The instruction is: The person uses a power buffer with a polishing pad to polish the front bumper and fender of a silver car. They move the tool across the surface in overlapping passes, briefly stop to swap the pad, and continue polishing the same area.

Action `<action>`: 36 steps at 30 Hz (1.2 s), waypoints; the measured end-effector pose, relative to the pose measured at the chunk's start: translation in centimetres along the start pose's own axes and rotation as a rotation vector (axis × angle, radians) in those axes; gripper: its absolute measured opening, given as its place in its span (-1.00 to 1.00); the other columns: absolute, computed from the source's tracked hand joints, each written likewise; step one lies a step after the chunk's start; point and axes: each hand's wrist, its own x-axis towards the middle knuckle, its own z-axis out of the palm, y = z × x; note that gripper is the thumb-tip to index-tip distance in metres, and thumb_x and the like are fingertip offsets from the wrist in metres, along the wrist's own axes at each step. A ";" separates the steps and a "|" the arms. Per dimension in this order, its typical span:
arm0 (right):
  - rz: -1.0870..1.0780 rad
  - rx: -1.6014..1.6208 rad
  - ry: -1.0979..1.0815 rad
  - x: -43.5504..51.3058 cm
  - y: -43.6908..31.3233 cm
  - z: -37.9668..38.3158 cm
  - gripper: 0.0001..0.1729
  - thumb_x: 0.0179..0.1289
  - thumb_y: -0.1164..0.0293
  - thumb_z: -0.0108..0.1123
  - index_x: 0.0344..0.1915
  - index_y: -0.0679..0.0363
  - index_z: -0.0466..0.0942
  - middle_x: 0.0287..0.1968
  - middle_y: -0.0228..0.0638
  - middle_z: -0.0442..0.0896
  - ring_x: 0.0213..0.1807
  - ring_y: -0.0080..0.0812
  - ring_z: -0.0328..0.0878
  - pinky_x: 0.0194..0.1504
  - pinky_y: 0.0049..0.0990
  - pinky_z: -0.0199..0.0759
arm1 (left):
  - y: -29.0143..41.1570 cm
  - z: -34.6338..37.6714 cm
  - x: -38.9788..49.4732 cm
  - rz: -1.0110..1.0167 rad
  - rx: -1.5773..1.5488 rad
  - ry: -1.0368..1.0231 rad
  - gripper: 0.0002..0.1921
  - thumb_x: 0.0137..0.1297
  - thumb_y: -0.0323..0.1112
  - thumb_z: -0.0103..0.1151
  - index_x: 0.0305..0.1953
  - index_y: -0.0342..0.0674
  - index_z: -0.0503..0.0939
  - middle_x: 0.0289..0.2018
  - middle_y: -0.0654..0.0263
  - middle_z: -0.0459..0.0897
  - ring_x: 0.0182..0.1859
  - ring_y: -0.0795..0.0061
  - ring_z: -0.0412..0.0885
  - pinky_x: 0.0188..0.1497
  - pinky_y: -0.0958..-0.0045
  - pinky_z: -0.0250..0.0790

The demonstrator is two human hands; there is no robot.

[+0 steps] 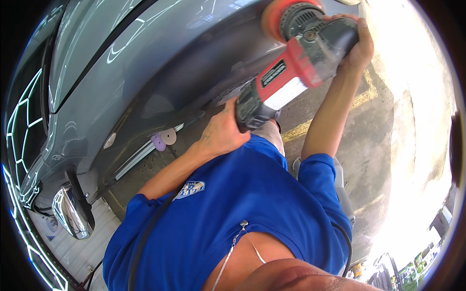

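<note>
A red and black electric car polisher (287, 69) is held in both hands against a grey car's body panel (204, 47). My left hand (225, 127) grips the black rear end of its body. At the polisher's head my right hand (358, 43) is wrapped around the black housing, with part of the fingers hidden behind it. The round orange-red foam pad (271, 20) lies at the car's surface near the top of the view and looks blurred. Whether the pad presses on the paint cannot be told.
Purple (158, 142) and beige round pads (168, 136) rest by a metallic strip (136, 159) low beside the car. A chrome side mirror (69, 211) juts out at lower left. A black cord (149, 232) runs over my shoulder. Yellow lines mark the concrete floor (367, 145).
</note>
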 end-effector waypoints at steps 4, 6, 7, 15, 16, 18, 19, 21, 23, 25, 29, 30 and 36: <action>0.145 -0.104 0.090 5.8 -2.3 -6.3 -0.46 0.49 0.17 -0.23 -0.13 0.48 0.52 -0.18 0.16 0.66 -0.09 0.00 0.63 0.06 -0.17 0.53 | 6.9 2.7 6.0 -0.091 -0.068 -0.147 -0.23 0.04 -0.31 0.30 0.26 -0.43 0.15 -0.23 -0.26 0.64 -0.13 -0.26 0.62 -0.02 0.03 0.46; 0.143 -0.100 0.161 6.8 -2.5 -7.8 -0.45 0.48 0.15 -0.21 -0.11 0.47 0.52 -0.16 0.16 0.65 -0.04 0.01 0.60 0.10 -0.13 0.50 | 8.3 4.2 7.7 -0.078 -0.075 -0.156 -0.24 0.03 -0.32 0.29 0.24 -0.43 0.17 -0.24 -0.26 0.64 -0.13 -0.27 0.62 -0.02 0.03 0.46; 0.129 -0.103 0.208 6.9 -2.5 -8.2 -0.44 0.48 0.13 -0.21 -0.10 0.47 0.52 -0.15 0.16 0.64 -0.02 0.01 0.59 0.11 -0.11 0.49 | 8.6 4.4 8.1 -0.073 -0.080 -0.157 -0.25 0.03 -0.33 0.29 0.24 -0.43 0.17 -0.24 -0.25 0.64 -0.13 -0.28 0.61 -0.02 0.03 0.46; -0.035 -0.043 0.090 -1.1 -1.5 0.4 -0.56 0.38 0.25 -0.01 -0.23 0.51 0.54 -0.32 0.15 0.66 -0.25 0.03 0.69 -0.16 -0.18 0.63 | 0.8 2.0 1.0 -0.084 -0.018 -0.003 -0.20 -0.04 -0.30 0.34 0.25 -0.32 0.20 -0.23 -0.19 0.65 -0.13 -0.22 0.64 -0.05 0.03 0.49; -0.083 -0.061 0.068 -2.9 -1.2 2.2 -0.62 0.36 0.31 0.04 -0.26 0.51 0.55 -0.38 0.11 0.68 -0.31 -0.01 0.71 -0.22 -0.25 0.64 | -1.1 1.3 -0.4 -0.085 -0.012 0.027 -0.20 -0.08 -0.33 0.35 0.25 -0.31 0.22 -0.22 -0.18 0.66 -0.12 -0.20 0.64 -0.06 0.06 0.49; -0.083 -0.250 0.077 -7.0 -1.0 6.7 -0.60 0.38 0.27 -0.04 -0.25 0.46 0.56 -0.34 0.06 0.68 -0.25 -0.04 0.69 -0.09 -0.23 0.57 | -5.4 0.0 -3.8 -0.057 -0.007 0.086 -0.19 -0.11 -0.32 0.36 0.24 -0.29 0.24 -0.20 -0.15 0.66 -0.10 -0.19 0.64 -0.05 0.08 0.51; -0.078 -0.242 0.010 -8.7 -0.7 8.7 -0.63 0.37 0.29 -0.01 -0.26 0.44 0.56 -0.35 0.05 0.70 -0.28 -0.09 0.70 -0.14 -0.29 0.59 | -7.5 -0.6 -5.7 -0.029 -0.001 0.111 -0.19 -0.11 -0.29 0.37 0.24 -0.28 0.24 -0.19 -0.15 0.66 -0.10 -0.20 0.64 -0.04 0.07 0.51; -0.036 -0.116 -0.032 -12.9 0.9 12.6 -0.73 0.34 0.37 0.08 -0.29 0.41 0.55 -0.37 0.01 0.70 -0.32 -0.13 0.71 -0.22 -0.32 0.61 | -12.0 -1.5 -9.7 0.029 0.014 0.190 -0.18 -0.16 -0.31 0.41 0.22 -0.29 0.29 -0.19 -0.09 0.68 -0.10 -0.11 0.67 -0.06 0.17 0.53; -0.031 -0.052 -0.055 -17.5 2.5 16.1 -0.82 0.33 0.47 0.09 -0.28 0.41 0.54 -0.37 0.01 0.69 -0.32 -0.16 0.72 -0.20 -0.30 0.63 | -17.1 -2.7 -13.3 0.065 -0.002 0.249 -0.20 -0.21 -0.31 0.43 0.18 -0.29 0.36 -0.17 -0.06 0.69 -0.10 -0.04 0.70 -0.07 0.21 0.53; -0.041 0.034 -0.068 -22.1 4.9 19.6 -0.84 0.32 0.49 0.14 -0.28 0.42 0.53 -0.37 -0.03 0.70 -0.31 -0.20 0.72 -0.20 -0.30 0.64 | -22.0 -4.4 -17.3 0.039 0.045 0.258 -0.21 -0.22 -0.30 0.43 0.17 -0.27 0.39 -0.17 -0.03 0.70 -0.10 0.01 0.71 -0.08 0.24 0.52; 0.020 0.119 -0.073 -30.5 9.8 26.1 -0.86 0.30 0.49 0.24 -0.28 0.38 0.53 -0.34 -0.13 0.70 -0.28 -0.31 0.71 -0.20 -0.36 0.61 | -30.7 -7.7 -24.4 0.023 0.046 0.385 -0.28 -0.25 -0.35 0.41 0.10 -0.27 0.47 -0.25 -0.01 0.72 -0.18 0.04 0.73 -0.14 0.26 0.53; 0.015 0.065 -0.038 -32.4 11.5 27.4 -0.85 0.30 0.47 0.25 -0.27 0.36 0.53 -0.34 -0.16 0.70 -0.27 -0.35 0.70 -0.18 -0.39 0.60 | -32.0 -8.9 -25.7 0.058 0.058 0.405 -0.28 -0.25 -0.36 0.40 0.10 -0.28 0.46 -0.27 0.00 0.72 -0.18 0.05 0.74 -0.14 0.26 0.54; 0.097 0.080 0.247 -41.7 14.5 35.4 -0.71 0.20 0.41 0.37 -0.12 0.22 0.51 -0.27 -0.45 0.56 -0.23 -0.64 0.45 -0.17 -0.59 0.39 | -38.4 -17.2 -32.7 0.050 0.316 0.398 -0.28 -0.23 -0.36 0.37 0.12 -0.24 0.43 -0.23 0.00 0.71 -0.14 0.00 0.72 -0.08 0.21 0.52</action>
